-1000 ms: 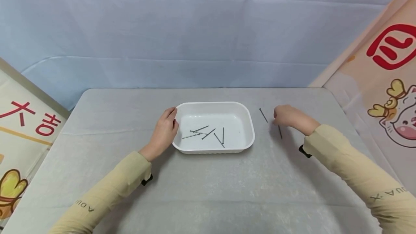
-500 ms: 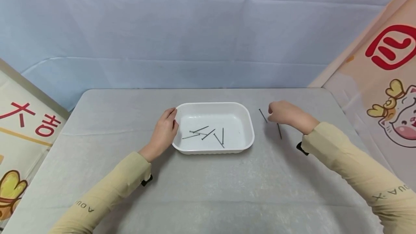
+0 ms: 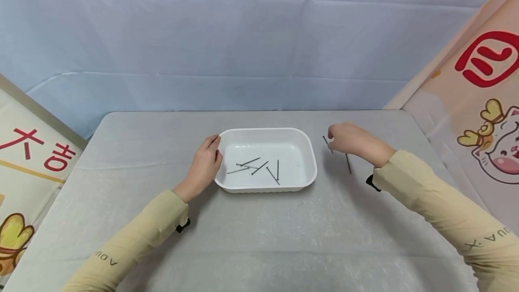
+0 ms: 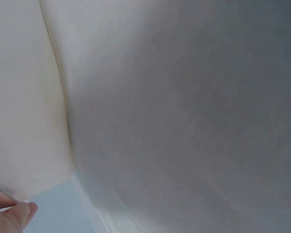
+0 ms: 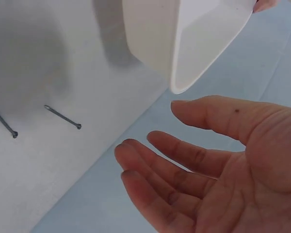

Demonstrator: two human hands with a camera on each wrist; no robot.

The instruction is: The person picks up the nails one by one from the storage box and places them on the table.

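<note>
A white rectangular tray [image 3: 265, 189] sits mid-table with several dark nails [image 3: 278, 169] on its floor. My left hand [image 3: 202, 166] grips the tray's left rim, thumb and fingers also showing at its edge in the left wrist view [image 4: 12, 216]. To the right of the tray, my right hand [image 3: 350, 139] hovers above the table, its fingertips overlapping a loose nail [image 3: 325, 140] in the head view. The right wrist view shows that hand [image 5: 208, 165] with thumb and fingers apart and nothing between them. Another loose nail [image 3: 348, 164] lies below it, nearer me.
A grey cloth covers the table [image 3: 259, 238], and a pale blue cloth [image 3: 259, 48] hangs behind its far edge. Printed banners stand at the left [image 3: 36, 157] and right [image 3: 486, 125] sides.
My right hand has shifted left and slightly away from me, from above the nearer loose nail to the one beside the tray. Left hand, tray and nails stay put.
</note>
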